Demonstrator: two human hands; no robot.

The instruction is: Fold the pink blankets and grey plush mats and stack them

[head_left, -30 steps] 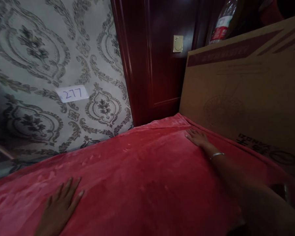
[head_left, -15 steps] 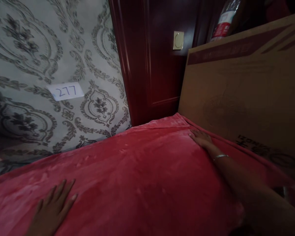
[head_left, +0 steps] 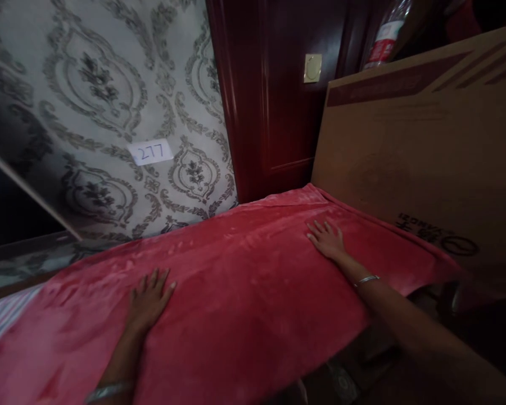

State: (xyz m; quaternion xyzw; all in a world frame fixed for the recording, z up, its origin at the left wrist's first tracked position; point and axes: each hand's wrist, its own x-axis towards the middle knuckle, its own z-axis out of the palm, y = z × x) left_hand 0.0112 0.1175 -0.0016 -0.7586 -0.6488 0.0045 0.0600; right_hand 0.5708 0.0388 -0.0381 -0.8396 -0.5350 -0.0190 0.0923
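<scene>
A red plush blanket (head_left: 236,281) lies spread over a flat surface, with small wrinkles along its far side and a folded strip near the far right corner. My left hand (head_left: 149,301) rests palm down on it at the left, fingers spread. Further off to the right, my right hand (head_left: 326,240) lies flat on the same blanket, its fingers apart too. Neither hand grips the cloth. Each wrist wears a silver bangle.
A large cardboard box (head_left: 405,146) stands along the right side, a bottle with a red label (head_left: 382,48) behind its top edge. Patterned wallpaper bearing a "277" paper (head_left: 152,152) and a dark red wooden panel (head_left: 287,124) border the far side. Striped cloth (head_left: 6,315) shows at left.
The view has shifted left and back, showing more of the blanket's near edge. My right hand has moved off the folded strip toward the blanket's middle; both hands stay flat on the blanket.
</scene>
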